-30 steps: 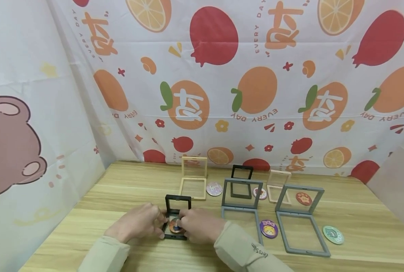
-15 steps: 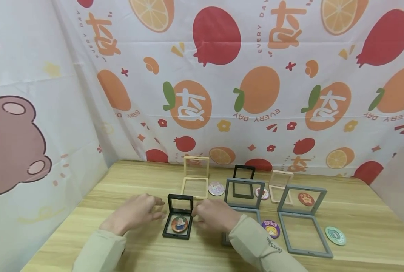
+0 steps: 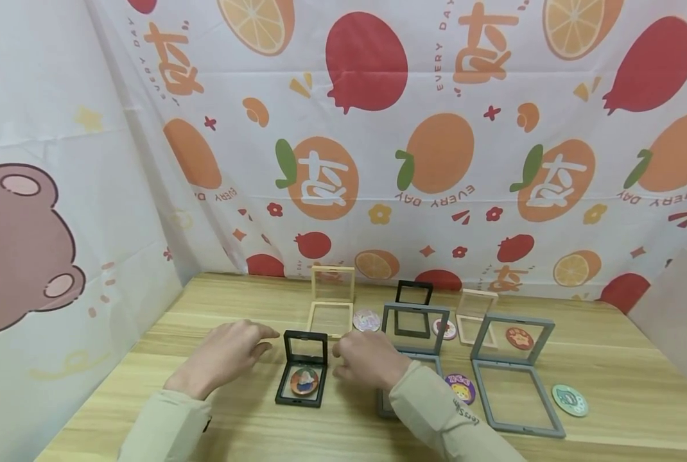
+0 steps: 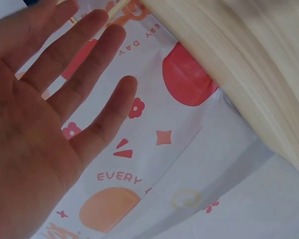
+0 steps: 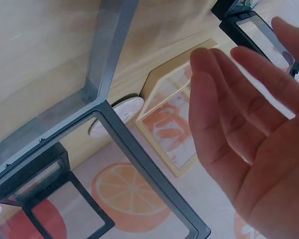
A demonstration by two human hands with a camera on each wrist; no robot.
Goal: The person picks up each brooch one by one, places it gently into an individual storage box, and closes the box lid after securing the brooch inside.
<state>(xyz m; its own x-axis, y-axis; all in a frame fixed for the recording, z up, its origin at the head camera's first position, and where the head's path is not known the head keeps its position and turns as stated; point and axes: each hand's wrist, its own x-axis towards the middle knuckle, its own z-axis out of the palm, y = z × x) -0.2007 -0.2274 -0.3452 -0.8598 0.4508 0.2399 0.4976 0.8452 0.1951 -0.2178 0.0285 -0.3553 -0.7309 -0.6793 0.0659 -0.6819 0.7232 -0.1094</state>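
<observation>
A small black display frame [image 3: 298,402] stands hinged open on the wooden table, its lid upright at the back. On the clear film of its lower half lies a round badge [image 3: 304,381] with a figure on an orange-brown ground. My left hand [image 3: 223,357] hovers left of the frame, holding nothing; in the left wrist view its fingers [image 4: 102,127] are spread and fairly straight. My right hand [image 3: 371,359] is just right of the frame, over part of a grey frame [image 3: 418,359], with loosely bent fingers [image 5: 204,119] and nothing between them.
Farther back stand a yellow frame [image 3: 332,336], another black frame [image 3: 411,333] and a pale pink frame [image 3: 476,345], all hinged open. A second grey frame [image 3: 525,430] is at right. Round badges, including a purple one [image 3: 461,389] and a green one [image 3: 570,400], lie beside the frames. A printed cloth [image 3: 366,154] hangs behind.
Both hands have let go of the small black frame and drawn apart to either side, uncovering the badge in it. The left hand has moved slightly farther left since half a second ago.
</observation>
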